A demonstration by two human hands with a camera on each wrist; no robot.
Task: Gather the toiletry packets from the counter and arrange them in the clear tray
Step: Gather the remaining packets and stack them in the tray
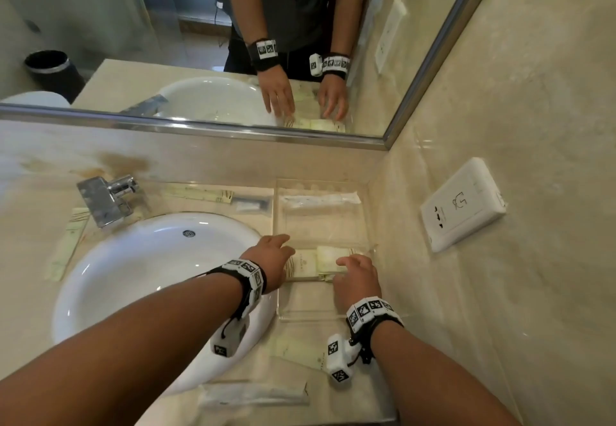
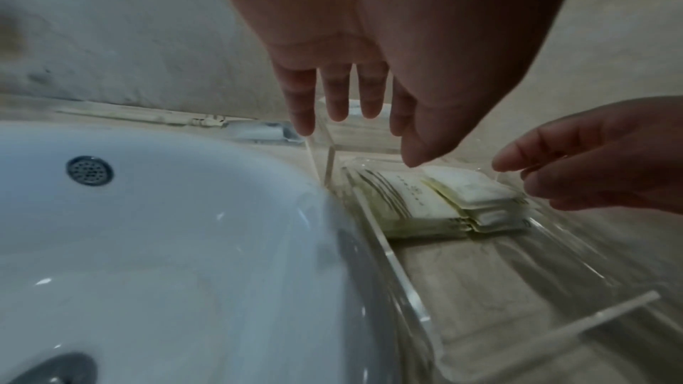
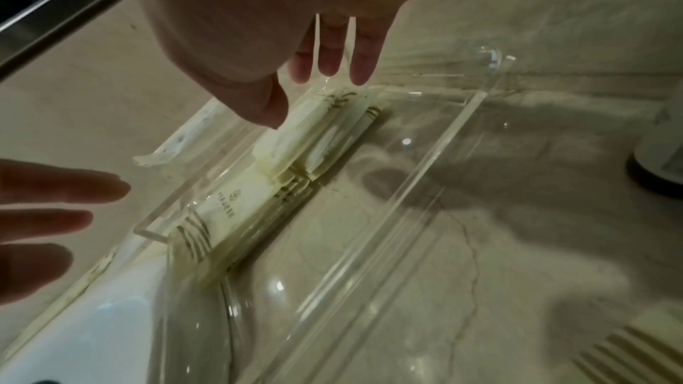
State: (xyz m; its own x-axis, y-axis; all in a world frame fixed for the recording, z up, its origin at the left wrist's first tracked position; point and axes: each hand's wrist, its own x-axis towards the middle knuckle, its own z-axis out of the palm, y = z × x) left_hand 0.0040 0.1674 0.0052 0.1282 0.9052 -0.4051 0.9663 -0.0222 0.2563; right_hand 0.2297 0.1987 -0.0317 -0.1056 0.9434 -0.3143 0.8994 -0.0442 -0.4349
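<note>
1. Both forearms reach in; left hand [image 1: 270, 260] and right hand [image 1: 357, 279] hover with fingers released, holding nothing, over stacked packets [image 1: 319, 262] inside the clear tray [image 1: 346, 318].
2. Arranging looks underway.
3. Next: fetch the loose packet [image 1: 301, 352] on the near counter.

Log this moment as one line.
left hand: open over clear tray | right hand: open above packet stacks | more packets on counter
</note>
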